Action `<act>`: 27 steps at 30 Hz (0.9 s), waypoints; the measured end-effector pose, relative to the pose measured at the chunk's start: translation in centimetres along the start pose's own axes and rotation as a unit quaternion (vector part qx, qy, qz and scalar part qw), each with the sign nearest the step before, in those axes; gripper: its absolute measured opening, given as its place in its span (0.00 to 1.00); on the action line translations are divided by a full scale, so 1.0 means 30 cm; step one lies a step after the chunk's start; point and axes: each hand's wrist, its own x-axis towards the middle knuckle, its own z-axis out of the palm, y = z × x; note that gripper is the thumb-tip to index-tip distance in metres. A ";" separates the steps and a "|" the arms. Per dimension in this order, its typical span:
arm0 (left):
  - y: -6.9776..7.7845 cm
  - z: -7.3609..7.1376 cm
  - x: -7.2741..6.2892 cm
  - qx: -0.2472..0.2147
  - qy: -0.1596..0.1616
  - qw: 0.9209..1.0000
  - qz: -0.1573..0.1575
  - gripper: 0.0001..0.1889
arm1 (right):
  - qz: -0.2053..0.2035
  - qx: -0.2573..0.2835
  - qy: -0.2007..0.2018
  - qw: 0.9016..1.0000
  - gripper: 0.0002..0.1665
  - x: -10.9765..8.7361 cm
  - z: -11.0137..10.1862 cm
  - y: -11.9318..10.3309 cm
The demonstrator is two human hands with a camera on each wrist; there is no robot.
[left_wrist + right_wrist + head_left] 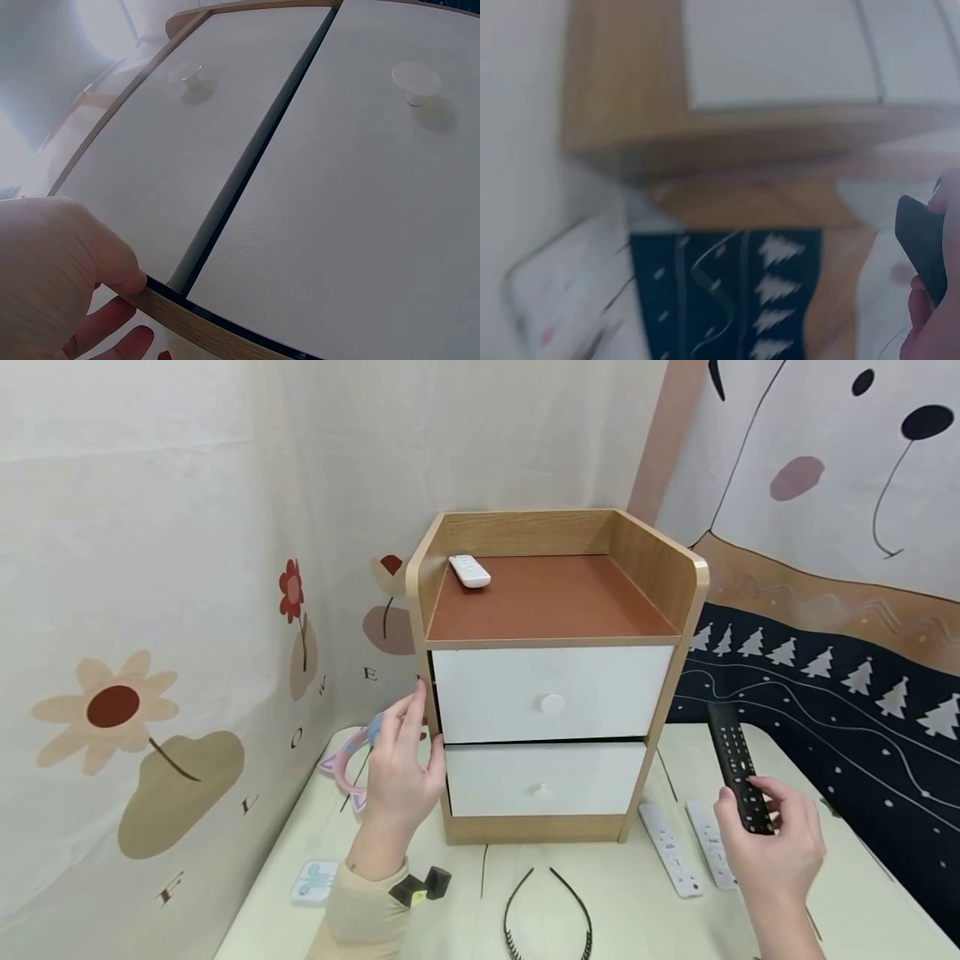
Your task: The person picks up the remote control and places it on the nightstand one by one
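Note:
A small wooden cabinet (536, 828) with two white drawers stands in the middle of the table. My left hand (405, 768) touches its left side edge; in the left wrist view the thumb lies on the front edge and the other fingers are behind the side panel. In my right hand (776, 843) a black remote control (738, 768) is gripped by its lower end, tilted up, to the right of the cabinet. Blur covers the right wrist view, where the remote (922, 244) shows at the right edge. A white remote (470, 572) lies on the cabinet's brown top.
Two white remotes, a left one (670, 850) and a right one (711, 843), lie right of the cabinet. A black headband (588, 918) lies in front. Left are a pink cat-ear headband (343, 768) and a small pale-blue patterned item (313, 882). Printed cloth walls (187, 568) surround the table.

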 end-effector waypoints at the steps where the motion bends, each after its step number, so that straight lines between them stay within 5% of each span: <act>1: 0.001 -0.001 0.000 0.001 -0.001 1.000 -0.001 0.44 | -0.021 0.026 0.014 0.999 0.23 0.008 0.007 -0.032; 7: 0.005 -0.009 0.000 0.002 -0.010 1.000 -0.009 0.42 | -0.142 0.166 0.061 0.974 0.22 0.076 0.037 -0.274; 11: 0.004 -0.008 0.004 0.000 -0.008 1.000 -0.008 0.42 | -0.189 0.185 0.032 0.964 0.22 0.134 0.060 -0.412; 17: -0.003 -0.005 0.004 0.001 -0.004 1.000 -0.005 0.44 | -0.223 0.112 -0.058 0.967 0.21 0.236 0.123 -0.546; 27: 0.007 -0.004 0.001 0.000 -0.004 1.000 -0.004 0.45 | -0.211 -0.023 -0.171 0.962 0.17 0.365 0.235 -0.709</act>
